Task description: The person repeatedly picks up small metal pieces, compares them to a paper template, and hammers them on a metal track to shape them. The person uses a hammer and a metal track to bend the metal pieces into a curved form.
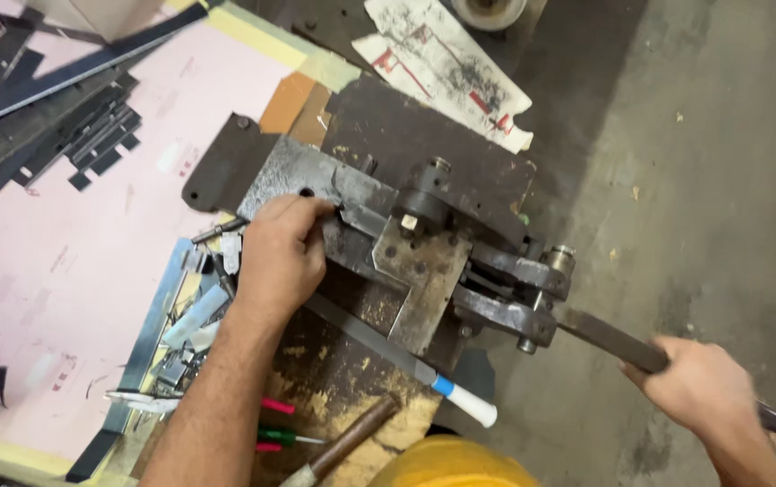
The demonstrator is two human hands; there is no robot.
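A heavy steel lever shear [424, 243] sits on the bench [73, 271], its long handle bar [622, 347] running down and right into the right hand [708, 388], whose fingers are wrapped tight around it. The left hand [282, 257], nearer the blade, curls its fingers [311, 209] down on a small metal piece [349, 215] at the shear's left end.

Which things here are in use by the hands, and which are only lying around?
In use: shear, lever, left hand, right hand.

Lying about: file, screwdrivers, metal strips, paper, tape roll.
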